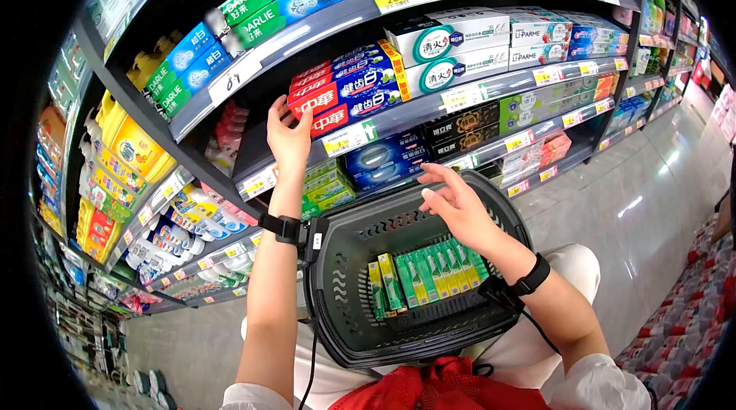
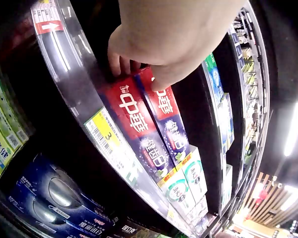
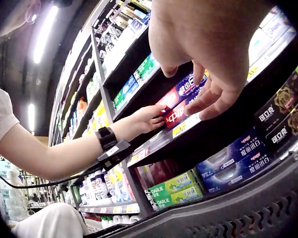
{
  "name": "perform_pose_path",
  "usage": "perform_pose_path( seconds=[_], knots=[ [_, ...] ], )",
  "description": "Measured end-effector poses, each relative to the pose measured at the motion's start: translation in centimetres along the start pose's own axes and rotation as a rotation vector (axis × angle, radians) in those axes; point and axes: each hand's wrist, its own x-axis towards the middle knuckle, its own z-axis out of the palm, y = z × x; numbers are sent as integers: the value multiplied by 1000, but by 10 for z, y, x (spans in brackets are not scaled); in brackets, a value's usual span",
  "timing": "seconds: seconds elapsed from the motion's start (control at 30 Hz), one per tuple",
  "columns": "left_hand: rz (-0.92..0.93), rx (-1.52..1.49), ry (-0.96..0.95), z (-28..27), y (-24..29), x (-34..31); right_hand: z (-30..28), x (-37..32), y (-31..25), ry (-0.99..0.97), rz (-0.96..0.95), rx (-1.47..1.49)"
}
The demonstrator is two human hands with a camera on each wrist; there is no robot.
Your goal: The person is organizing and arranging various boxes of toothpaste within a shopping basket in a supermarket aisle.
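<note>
My left hand (image 1: 285, 130) reaches into the shelf and pinches the left end of a red and blue toothpaste box (image 1: 337, 100). In the left wrist view, the fingers (image 2: 121, 63) curl behind the end of the box (image 2: 139, 124) and the thumb lies on its face. My right hand (image 1: 445, 199) hovers over a dark grey shopping basket (image 1: 337, 287), fingers loosely spread and holding nothing. Several green toothpaste boxes (image 1: 425, 272) lie in a row on the basket floor. The right wrist view shows the right hand (image 3: 208, 94) near the shelf edge and the left hand (image 3: 151, 118) on the red box (image 3: 176, 114).
Store shelving full of toothpaste boxes fills the view, with white boxes (image 1: 448, 46) above right and dark blue ones (image 1: 383, 157) below. Yellow price tags (image 1: 349, 138) line the shelf edges. A pale tiled aisle floor (image 1: 652, 180) runs to the right.
</note>
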Motion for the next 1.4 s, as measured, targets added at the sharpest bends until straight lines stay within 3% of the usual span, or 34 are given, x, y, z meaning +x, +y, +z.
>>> perform_pose_path(
  seconds=[0.13,0.5,0.57,0.63,0.7,0.77,0.8,0.87,0.97,1.03,1.07,1.13,1.17,1.2,1.4],
  knots=[
    [96,41,-1,9,-6,-3,0,1,-1,-3,13,-1],
    [110,121,-15,14,-11,-15,-2,3,1,39,17,-20],
    [247,173,35,9,-1,-35,-8,5,8,74,5,-28],
    [331,238,-83,-5,12,-65,-19,9,21,233,-36,-199],
    [399,302,-239,-20,24,-98,-31,8,29,351,47,-141],
    [457,342,-627,-39,9,-122,-44,4,30,392,107,-109],
    [443,334,-629,-47,-3,-133,-50,2,26,390,180,-140],
    [386,464,-917,-63,-33,-155,-69,-3,47,409,210,-244],
    [145,605,-823,-88,-77,-177,-110,-19,104,464,231,-512],
    [147,830,-713,-104,-87,-188,-137,-42,164,581,320,-929],
    [64,897,-791,-113,-89,-191,-140,-40,163,543,326,-941],
    [-59,868,-878,-127,-92,-201,-134,-44,158,365,596,-537],
    [-133,818,-916,-130,-89,-200,-127,-40,147,324,584,-701],
    [5,932,-878,-134,-99,-212,-125,-36,147,356,583,-625],
    [83,984,-886,-137,-100,-211,-113,-17,142,409,728,-388]
  ],
)
